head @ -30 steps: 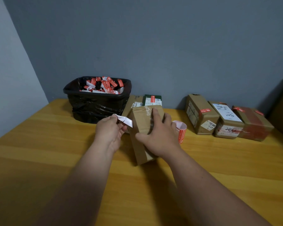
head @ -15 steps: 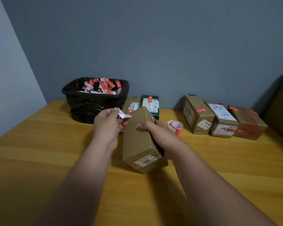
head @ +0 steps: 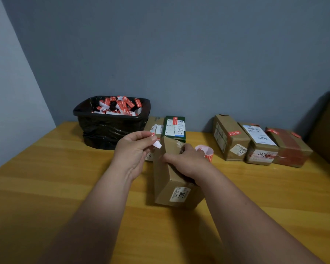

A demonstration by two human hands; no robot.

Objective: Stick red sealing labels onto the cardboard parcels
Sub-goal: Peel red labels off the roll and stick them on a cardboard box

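Note:
A long brown cardboard parcel (head: 170,180) lies tilted on the wooden table (head: 46,178), its near end bearing a white sticker marked 30C. My right hand (head: 185,161) grips the parcel across its top. My left hand (head: 133,151) pinches a small label strip (head: 156,142), white with a bit of red, right beside the parcel's far end. A roll of red sealing labels (head: 207,154) stands just behind my right hand, partly hidden by it.
A black-lined bin (head: 111,128) full of red and white label scraps sits at the back left. A green box (head: 174,126) and a brown parcel (head: 153,126) lie behind my hands. Three parcels (head: 261,143) with red labels line the back right.
My right hand has tipped the parcel from standing to lying lengthwise, sticker end toward me. My left hand still holds the strip and has risen slightly.

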